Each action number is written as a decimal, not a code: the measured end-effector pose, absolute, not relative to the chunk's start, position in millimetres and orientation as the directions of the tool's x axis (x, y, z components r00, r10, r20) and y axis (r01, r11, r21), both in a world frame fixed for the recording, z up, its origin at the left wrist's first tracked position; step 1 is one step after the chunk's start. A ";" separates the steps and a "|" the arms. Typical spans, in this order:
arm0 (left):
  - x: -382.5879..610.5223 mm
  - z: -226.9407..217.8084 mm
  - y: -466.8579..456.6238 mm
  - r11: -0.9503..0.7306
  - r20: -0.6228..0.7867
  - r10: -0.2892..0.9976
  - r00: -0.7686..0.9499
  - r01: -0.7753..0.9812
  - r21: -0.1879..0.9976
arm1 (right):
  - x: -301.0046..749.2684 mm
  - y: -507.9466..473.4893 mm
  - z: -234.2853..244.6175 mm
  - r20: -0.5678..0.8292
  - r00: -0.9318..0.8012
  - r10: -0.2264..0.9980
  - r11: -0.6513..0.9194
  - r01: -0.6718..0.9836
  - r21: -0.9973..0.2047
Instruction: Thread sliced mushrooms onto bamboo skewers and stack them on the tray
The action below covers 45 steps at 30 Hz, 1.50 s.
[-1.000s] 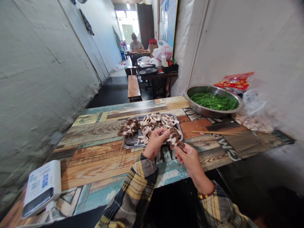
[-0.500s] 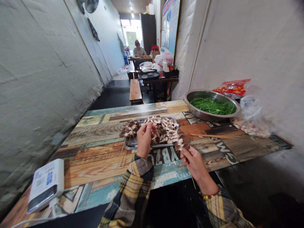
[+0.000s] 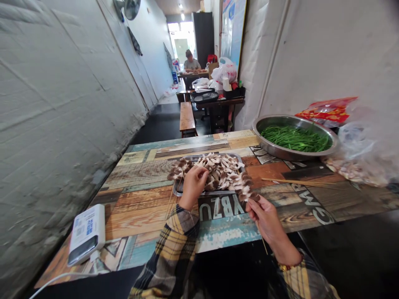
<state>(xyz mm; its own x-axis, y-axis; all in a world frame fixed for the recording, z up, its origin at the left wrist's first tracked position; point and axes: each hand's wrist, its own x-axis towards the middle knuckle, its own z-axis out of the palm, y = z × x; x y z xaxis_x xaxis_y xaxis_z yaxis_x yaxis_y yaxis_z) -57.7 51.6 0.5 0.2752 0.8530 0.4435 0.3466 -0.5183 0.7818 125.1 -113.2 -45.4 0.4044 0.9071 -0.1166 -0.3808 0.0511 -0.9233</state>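
Note:
A steel tray (image 3: 178,190) on the patterned table holds a heap of sliced mushroom pieces (image 3: 221,168). My right hand (image 3: 265,217) grips a thin wooden skewer loaded with mushroom slices (image 3: 245,186), its tip pointing over the tray. My left hand (image 3: 192,184) reaches into the heap, fingers curled over the slices; whether it has pinched one I cannot tell. Finished mushroom skewers (image 3: 176,172) lie at the tray's left end, sticks hanging over the table.
A large steel bowl of green chives (image 3: 294,137) stands at the back right, with plastic bags (image 3: 358,158) beside it and loose bare skewers (image 3: 299,182) in front. A white device with a cable (image 3: 86,234) sits front left. Another person sits far down the corridor.
My left hand left the skewer and moved left into the mushroom heap. My right hand kept the loaded skewer and drifted slightly right; the view also shifted.

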 end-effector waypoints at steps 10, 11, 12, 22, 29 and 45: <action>-74.0 -4.4 36.3 -0.642 0.288 0.766 0.575 0.664 0.383 | 125.5 -111.4 -44.2 -0.128 0.369 0.920 0.037 -0.409 -0.912; -74.3 -6.2 37.0 -0.652 0.289 0.758 0.585 0.656 0.381 | 125.5 -111.3 -44.4 -0.126 0.366 0.922 0.037 -0.407 -0.913; -74.1 -8.0 37.9 -0.659 0.297 0.752 0.589 0.645 0.387 | 125.5 -111.1 -44.6 -0.123 0.362 0.924 0.037 -0.404 -0.914; -53.2 -13.9 34.4 -0.198 0.128 0.907 0.401 0.138 0.970 | 123.2 -112.4 -45.3 -0.127 0.294 0.947 -0.010 -0.372 -0.928; -45.4 -3.4 41.0 -0.092 0.067 0.938 0.339 0.058 0.994 | 126.0 -108.6 -49.2 -0.127 0.427 0.895 0.096 -0.464 -0.880; -2.8 0.8 41.5 -0.616 0.372 0.750 0.547 0.783 0.088 | 126.2 -104.5 -45.5 -0.139 0.403 0.904 0.099 -0.516 -0.851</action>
<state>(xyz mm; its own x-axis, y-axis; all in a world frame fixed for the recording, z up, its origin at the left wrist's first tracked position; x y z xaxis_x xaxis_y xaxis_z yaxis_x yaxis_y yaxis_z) -2.8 41.5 0.8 0.5473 0.7496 0.3723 0.7832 -0.6155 0.0878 126.2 -104.5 -45.5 0.4033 0.9044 -0.1391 -0.5157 0.0991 -0.8510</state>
